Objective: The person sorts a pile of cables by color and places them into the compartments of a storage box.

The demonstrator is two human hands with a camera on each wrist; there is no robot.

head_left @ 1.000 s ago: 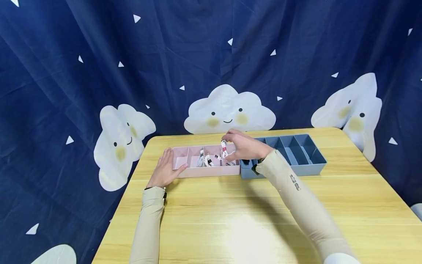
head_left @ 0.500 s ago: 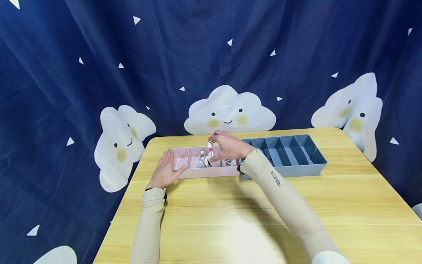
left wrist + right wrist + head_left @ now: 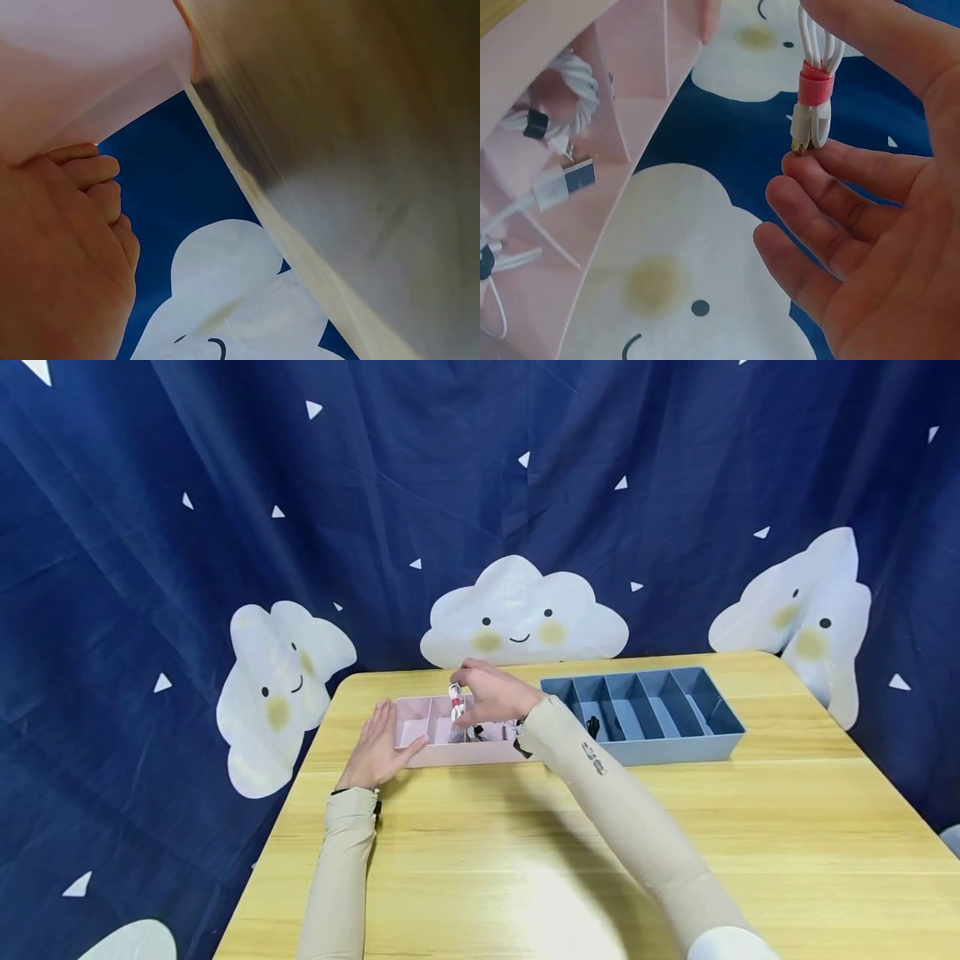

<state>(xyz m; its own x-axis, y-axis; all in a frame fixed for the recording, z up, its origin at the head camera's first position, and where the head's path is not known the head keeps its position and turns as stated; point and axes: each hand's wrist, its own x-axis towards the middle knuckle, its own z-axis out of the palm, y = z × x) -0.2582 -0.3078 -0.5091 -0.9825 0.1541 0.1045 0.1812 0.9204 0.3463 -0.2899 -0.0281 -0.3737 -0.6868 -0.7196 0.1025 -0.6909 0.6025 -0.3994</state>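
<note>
My right hand [image 3: 497, 692] pinches a coiled white charging cable [image 3: 816, 112] between thumb and fingertips, above the second compartment of the pink divided box [image 3: 450, 757]. A red tie wraps the bundle, and its metal plug points to the fingers in the right wrist view. At the box's left end rests my left hand [image 3: 375, 750], its fingers along the outer side and its thumb on the near edge. Other white cables [image 3: 576, 94] with dark ties lie in the pink box. My right hand hides part of its right side.
Against the pink box's right end stands a blue divided box [image 3: 675, 750], with a small black cable [image 3: 592, 727] in one compartment. Both sit toward the far edge of the wooden table [image 3: 480, 860]. A dark blue cloud-print curtain [image 3: 480, 468] hangs behind.
My right hand has carried the white cable leftward over the pink box, from its right part to the second compartment from the left. My left hand has stayed put.
</note>
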